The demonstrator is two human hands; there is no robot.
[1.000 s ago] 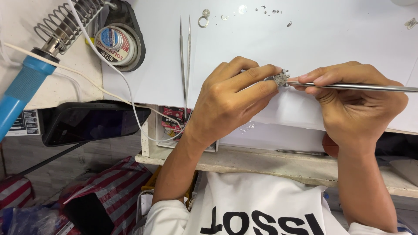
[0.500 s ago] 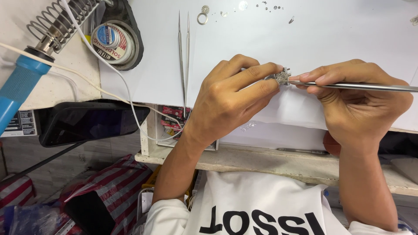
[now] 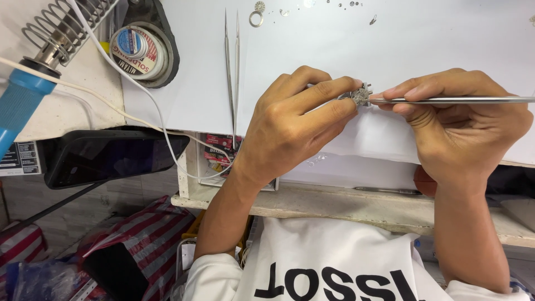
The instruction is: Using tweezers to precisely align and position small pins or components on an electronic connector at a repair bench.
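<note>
Metal piece, small and silvery, pinched in left hand; right hand grips a thin steel tool touching it. Far left: round red-and-white labelled tin on counter.

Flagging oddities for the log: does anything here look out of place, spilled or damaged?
Only minor: several tiny metal parts lie scattered loose along the white paper sheet's far edge. Otherwise the left hand pinches a small silver toothed piece and the right hand holds a thin metal rod to it.
</note>
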